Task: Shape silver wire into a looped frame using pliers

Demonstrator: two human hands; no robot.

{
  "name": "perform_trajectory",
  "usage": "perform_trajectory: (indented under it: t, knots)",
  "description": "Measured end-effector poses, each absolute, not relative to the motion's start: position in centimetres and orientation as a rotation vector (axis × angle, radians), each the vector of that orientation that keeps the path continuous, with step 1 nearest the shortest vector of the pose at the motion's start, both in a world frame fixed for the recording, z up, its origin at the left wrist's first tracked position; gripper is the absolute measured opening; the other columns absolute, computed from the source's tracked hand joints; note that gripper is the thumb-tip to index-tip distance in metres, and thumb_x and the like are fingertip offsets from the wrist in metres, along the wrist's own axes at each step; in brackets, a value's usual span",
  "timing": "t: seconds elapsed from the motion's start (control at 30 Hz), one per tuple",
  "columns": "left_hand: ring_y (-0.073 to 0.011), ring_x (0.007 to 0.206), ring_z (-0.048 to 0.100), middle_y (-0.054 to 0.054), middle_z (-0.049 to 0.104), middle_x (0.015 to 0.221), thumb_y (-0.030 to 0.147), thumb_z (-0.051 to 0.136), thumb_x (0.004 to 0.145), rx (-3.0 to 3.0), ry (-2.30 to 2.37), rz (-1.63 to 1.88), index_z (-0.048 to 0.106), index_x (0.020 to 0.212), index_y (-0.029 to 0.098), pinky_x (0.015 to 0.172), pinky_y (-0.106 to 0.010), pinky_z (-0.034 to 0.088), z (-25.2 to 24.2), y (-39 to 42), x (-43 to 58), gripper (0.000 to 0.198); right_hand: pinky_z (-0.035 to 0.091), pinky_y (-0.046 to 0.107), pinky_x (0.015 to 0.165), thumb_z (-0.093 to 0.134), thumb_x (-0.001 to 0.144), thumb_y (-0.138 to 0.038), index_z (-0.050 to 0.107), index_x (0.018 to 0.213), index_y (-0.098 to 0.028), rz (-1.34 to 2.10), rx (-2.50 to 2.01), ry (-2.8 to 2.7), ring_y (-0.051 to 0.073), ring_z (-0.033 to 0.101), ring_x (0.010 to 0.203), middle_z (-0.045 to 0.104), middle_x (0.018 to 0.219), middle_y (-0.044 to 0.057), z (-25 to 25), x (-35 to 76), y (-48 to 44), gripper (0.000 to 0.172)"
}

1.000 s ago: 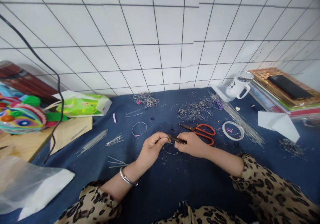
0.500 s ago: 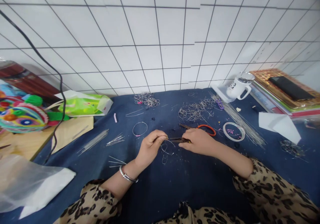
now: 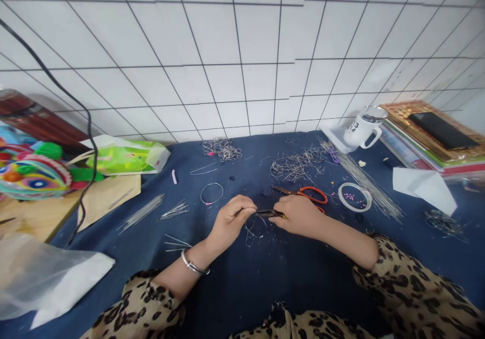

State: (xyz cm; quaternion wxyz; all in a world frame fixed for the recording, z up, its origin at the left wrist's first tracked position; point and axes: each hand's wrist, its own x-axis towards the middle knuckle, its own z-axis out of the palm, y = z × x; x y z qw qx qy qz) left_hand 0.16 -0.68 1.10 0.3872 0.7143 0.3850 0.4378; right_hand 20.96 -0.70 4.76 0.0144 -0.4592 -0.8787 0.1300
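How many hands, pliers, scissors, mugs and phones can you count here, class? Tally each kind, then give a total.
Hands (left hand, right hand): 2
Pliers: 1
Scissors: 1
Mugs: 1
Phones: 1
Total: 6

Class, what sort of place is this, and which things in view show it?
Probably a small craft workspace: the pliers in the right hand, tangled wire and orange-handled scissors on blue cloth suggest it.

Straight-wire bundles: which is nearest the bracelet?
The sparse fan of wires, right beside the bracelet. The short bundle and the denser one left of it sit farther off; the long bundle lies beyond the right hand.
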Motion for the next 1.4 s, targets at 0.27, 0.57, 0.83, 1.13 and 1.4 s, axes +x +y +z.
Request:
perform_trajectory:
  t: [0.27,0.57,0.83,1.13,1.4]
  knots:
    - [-0.0151,0.076,0.053,-0.004,0.057,0.079,0.021,0.05,0.083,1.84,0.966,1.129,0.063,0.081,0.018,0.073,-0.029,0.043,0.9,-0.6,0.1,0.013,0.033,0.025,0.06,0.046,0.083,-0.043,0.06,0.075,-0.018,0.362,-1.418,-2.729,0.015,0.056,0.07,0.061,0.074,0.004,4.5,20.9,-0.8,0.03]
    - [-0.0153,0.077,0.053,-0.004,0.058,0.077,0.017,0.051,0.083,1.954,0.983,1.136,0.062,0.082,0.018,0.073,-0.029,0.043,1.1,-0.9,0.1,0.012,0.033,0.025,0.061,0.044,0.084,-0.044,0.059,0.076,-0.018,0.355,-1.398,-2.73,0.016,0.057,0.071,0.061,0.073,0.003,4.4,20.9,-1.0,0.031]
    - [-0.015,0.077,0.053,-0.003,0.058,0.076,0.015,0.05,0.083,2.029,0.964,1.121,0.061,0.082,0.018,0.073,-0.029,0.043,1.0,-1.0,-0.1,0.011,0.031,0.024,0.059,0.046,0.083,-0.045,0.059,0.078,-0.018,0.421,-1.426,-2.762,0.016,0.057,0.072,0.063,0.078,0.003,4.7,20.9,-1.0,0.03]
    - [-0.0142,0.075,0.052,-0.003,0.057,0.076,0.015,0.051,0.083,1.95,0.93,1.116,0.061,0.081,0.017,0.072,-0.029,0.041,1.1,-0.8,0.0,0.011,0.028,0.024,0.057,0.041,0.085,-0.049,0.057,0.077,-0.018,0.46,-1.347,-2.743,0.014,0.056,0.069,0.06,0.075,0.001,4.1,21.0,-0.9,0.036]
    - [-0.0141,0.074,0.052,-0.003,0.056,0.076,0.016,0.051,0.083,1.894,0.933,1.124,0.061,0.079,0.016,0.071,-0.028,0.041,1.1,-0.7,0.0,0.01,0.028,0.023,0.058,0.042,0.085,-0.048,0.055,0.075,-0.017,0.449,-1.282,-2.706,0.012,0.053,0.068,0.058,0.072,0.001,3.4,20.9,-0.9,0.035]
